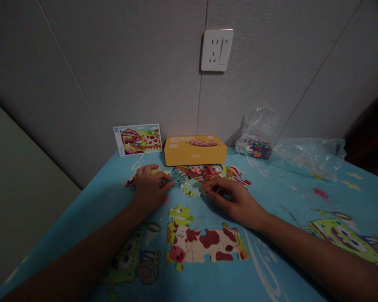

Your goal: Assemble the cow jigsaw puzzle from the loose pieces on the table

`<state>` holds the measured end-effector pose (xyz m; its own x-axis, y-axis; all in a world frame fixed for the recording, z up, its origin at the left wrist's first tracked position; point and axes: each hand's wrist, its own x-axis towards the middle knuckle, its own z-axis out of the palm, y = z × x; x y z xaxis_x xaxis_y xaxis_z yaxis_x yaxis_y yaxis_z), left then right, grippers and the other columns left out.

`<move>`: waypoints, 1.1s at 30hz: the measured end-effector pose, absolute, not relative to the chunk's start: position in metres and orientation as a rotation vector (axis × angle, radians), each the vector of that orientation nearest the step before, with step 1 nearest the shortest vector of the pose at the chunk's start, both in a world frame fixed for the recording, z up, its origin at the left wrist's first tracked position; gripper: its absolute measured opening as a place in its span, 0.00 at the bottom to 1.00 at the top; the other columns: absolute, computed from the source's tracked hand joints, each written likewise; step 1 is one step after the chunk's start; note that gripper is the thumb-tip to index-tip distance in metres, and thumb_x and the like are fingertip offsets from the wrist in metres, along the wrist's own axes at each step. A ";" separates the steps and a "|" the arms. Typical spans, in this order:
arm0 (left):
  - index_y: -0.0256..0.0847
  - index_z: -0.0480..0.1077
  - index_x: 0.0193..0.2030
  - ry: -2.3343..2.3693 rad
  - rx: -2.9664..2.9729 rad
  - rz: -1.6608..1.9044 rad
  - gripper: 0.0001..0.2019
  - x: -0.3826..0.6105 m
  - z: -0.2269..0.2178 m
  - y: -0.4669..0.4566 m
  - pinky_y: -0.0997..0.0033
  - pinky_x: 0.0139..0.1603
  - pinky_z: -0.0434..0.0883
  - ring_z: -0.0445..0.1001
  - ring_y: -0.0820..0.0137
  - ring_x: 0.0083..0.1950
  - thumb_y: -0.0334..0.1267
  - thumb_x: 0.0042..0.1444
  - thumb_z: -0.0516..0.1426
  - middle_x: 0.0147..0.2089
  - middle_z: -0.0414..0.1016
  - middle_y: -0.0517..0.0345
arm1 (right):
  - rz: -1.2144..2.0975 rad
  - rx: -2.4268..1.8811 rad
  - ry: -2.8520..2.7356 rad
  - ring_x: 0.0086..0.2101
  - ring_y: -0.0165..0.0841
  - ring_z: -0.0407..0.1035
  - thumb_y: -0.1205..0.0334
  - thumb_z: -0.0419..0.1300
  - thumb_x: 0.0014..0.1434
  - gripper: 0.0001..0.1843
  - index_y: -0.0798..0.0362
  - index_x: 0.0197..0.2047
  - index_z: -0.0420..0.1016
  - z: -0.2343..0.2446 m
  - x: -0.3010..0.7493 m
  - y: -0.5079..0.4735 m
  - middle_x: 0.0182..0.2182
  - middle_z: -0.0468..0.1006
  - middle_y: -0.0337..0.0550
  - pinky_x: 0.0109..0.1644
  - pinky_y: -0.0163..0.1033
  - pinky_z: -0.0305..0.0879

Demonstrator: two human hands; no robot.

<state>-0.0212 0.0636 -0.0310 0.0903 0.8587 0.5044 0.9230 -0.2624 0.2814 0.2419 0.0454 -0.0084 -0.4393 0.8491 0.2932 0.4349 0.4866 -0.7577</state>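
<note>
In the head view, one yellow, oblong cardboard box (195,156) stood by the textured grey wall (145,75). Before it spread thin, knobbed, multicoloured puzzle pieces (197,172), too overlapped to count. Farther out from the box lay one joined, flat cow section (212,244) with notched edges. Of two bare hands, the left hand (149,184), before the box's left end, had curled fingers over pieces; the right hand (228,197), before its right end, held thumb and fingertips close together. Whether either gripped a piece, I could not tell. One rectangular picture card (140,139) leaned left of the box; one crinkled transparent plastic bag (261,120) sat right.
</note>
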 end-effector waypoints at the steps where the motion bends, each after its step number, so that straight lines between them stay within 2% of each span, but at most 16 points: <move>1: 0.43 0.79 0.33 -1.837 -2.232 -0.906 0.06 -0.021 -0.031 0.064 0.45 0.58 0.63 0.65 0.51 0.56 0.42 0.53 0.64 0.49 0.71 0.46 | 0.793 -1.055 -2.061 0.37 0.36 0.73 0.58 0.56 0.63 0.12 0.53 0.44 0.77 -0.008 0.242 0.045 0.40 0.80 0.47 0.38 0.42 0.70; 6: 0.43 0.79 0.32 -1.800 -2.230 -0.942 0.05 -0.022 -0.030 0.063 0.47 0.57 0.64 0.65 0.53 0.55 0.40 0.55 0.62 0.49 0.70 0.47 | 0.798 -1.052 -2.064 0.37 0.36 0.73 0.58 0.56 0.63 0.12 0.53 0.44 0.77 -0.008 0.242 0.045 0.40 0.80 0.47 0.39 0.43 0.70; 12: 0.46 0.81 0.36 -1.787 -2.255 -0.980 0.06 -0.019 -0.026 0.062 0.47 0.58 0.64 0.65 0.53 0.56 0.34 0.53 0.62 0.52 0.67 0.49 | 0.819 -1.034 -2.072 0.36 0.35 0.72 0.58 0.55 0.64 0.12 0.53 0.45 0.76 -0.010 0.243 0.047 0.40 0.79 0.47 0.40 0.43 0.70; 18: 0.46 0.81 0.39 -1.735 -2.264 -0.947 0.07 -0.018 -0.028 0.066 0.48 0.60 0.64 0.65 0.52 0.57 0.37 0.51 0.66 0.53 0.67 0.46 | 0.810 -1.032 -2.093 0.36 0.36 0.72 0.58 0.55 0.63 0.12 0.53 0.45 0.77 -0.012 0.243 0.047 0.39 0.79 0.47 0.40 0.43 0.70; 23: 0.43 0.80 0.46 -1.691 -2.305 -0.875 0.16 -0.016 -0.032 0.068 0.47 0.59 0.65 0.64 0.50 0.57 0.44 0.50 0.67 0.57 0.70 0.46 | 0.812 -1.041 -2.093 0.36 0.36 0.72 0.59 0.55 0.63 0.12 0.54 0.44 0.77 -0.010 0.242 0.046 0.38 0.80 0.48 0.40 0.43 0.70; 28: 0.41 0.79 0.48 -1.732 -2.283 -0.802 0.23 -0.013 -0.032 0.068 0.44 0.58 0.65 0.64 0.48 0.57 0.52 0.49 0.67 0.57 0.72 0.45 | 0.808 -1.038 -2.091 0.35 0.36 0.73 0.59 0.55 0.63 0.13 0.54 0.44 0.78 -0.011 0.242 0.047 0.38 0.80 0.48 0.39 0.43 0.71; 33: 0.41 0.80 0.44 -1.766 -2.259 -0.826 0.19 -0.010 -0.031 0.064 0.45 0.57 0.66 0.66 0.49 0.56 0.50 0.48 0.67 0.55 0.73 0.44 | 0.823 -1.022 -2.085 0.35 0.35 0.73 0.60 0.56 0.62 0.12 0.54 0.44 0.78 -0.012 0.242 0.047 0.37 0.81 0.47 0.39 0.41 0.71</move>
